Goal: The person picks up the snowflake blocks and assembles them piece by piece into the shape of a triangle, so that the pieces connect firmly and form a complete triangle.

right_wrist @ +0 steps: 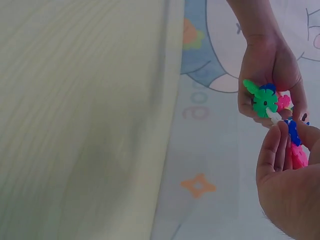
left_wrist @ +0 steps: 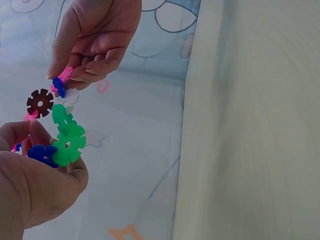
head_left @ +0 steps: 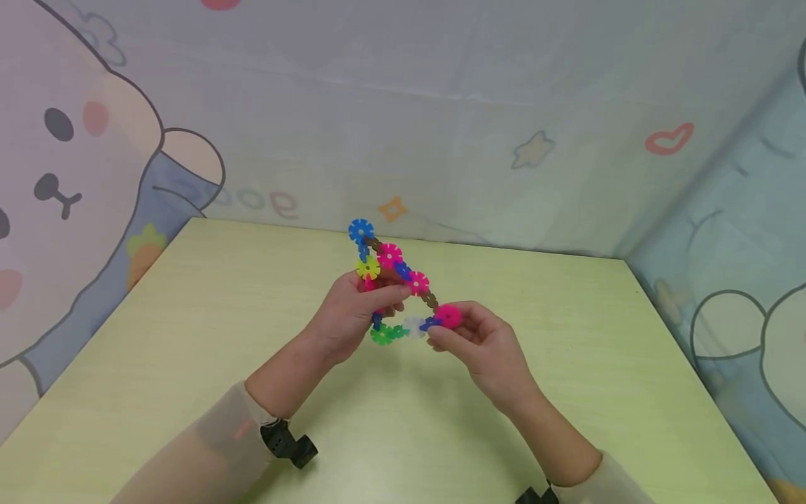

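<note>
Slotted plastic snowflake discs are joined into a chain bent into a roughly triangular loop, held up above the table. A blue disc (head_left: 361,231) forms its top corner, with a yellow disc (head_left: 368,267) below. Green discs (head_left: 381,334) and a whitish disc (head_left: 413,327) run along the bottom. My left hand (head_left: 340,318) grips the loop's left side, its thumb reaching across toward a pink disc (head_left: 417,283). My right hand (head_left: 488,353) pinches the lower right corner, at a bright pink disc (head_left: 448,316) and a dark blue disc (right_wrist: 293,134). Fingers hide some joints.
The pale yellow-green table (head_left: 189,350) extends around both hands. Behind it hangs a printed cloth (head_left: 441,140) with a bear, stars and hearts. A black wrist camera (head_left: 290,442) is strapped at the left cuff.
</note>
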`<action>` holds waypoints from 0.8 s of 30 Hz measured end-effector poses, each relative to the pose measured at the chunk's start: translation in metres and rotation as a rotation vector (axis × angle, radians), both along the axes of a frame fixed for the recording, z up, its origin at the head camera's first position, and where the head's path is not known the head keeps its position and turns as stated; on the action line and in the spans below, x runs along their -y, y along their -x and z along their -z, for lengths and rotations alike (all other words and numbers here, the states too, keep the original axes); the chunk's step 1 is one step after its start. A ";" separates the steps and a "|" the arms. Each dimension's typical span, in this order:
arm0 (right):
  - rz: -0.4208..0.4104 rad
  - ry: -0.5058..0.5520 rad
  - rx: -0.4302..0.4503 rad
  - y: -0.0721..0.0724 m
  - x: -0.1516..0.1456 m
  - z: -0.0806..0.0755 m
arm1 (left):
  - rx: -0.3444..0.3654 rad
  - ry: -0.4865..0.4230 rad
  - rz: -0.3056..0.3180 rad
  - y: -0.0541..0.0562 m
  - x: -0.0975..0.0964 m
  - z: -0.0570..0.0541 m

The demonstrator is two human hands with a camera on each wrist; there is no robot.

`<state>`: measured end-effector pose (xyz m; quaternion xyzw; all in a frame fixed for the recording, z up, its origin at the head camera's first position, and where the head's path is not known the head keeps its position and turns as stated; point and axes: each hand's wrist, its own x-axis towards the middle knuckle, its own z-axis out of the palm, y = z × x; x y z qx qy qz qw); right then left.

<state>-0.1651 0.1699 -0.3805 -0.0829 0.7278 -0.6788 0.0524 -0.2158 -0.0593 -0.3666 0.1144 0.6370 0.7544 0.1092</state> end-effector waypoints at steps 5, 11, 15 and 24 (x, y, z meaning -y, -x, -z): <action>0.003 -0.028 -0.018 0.000 0.002 -0.003 | 0.001 -0.002 -0.007 0.000 0.000 0.000; 0.031 -0.043 -0.029 0.000 0.001 -0.004 | 0.011 -0.003 -0.021 0.001 0.000 0.001; 0.049 -0.028 -0.052 0.000 0.001 -0.003 | 0.005 0.007 -0.022 0.000 0.000 0.001; 0.062 0.001 -0.072 0.000 0.000 -0.003 | 0.000 0.034 -0.024 -0.001 0.000 -0.001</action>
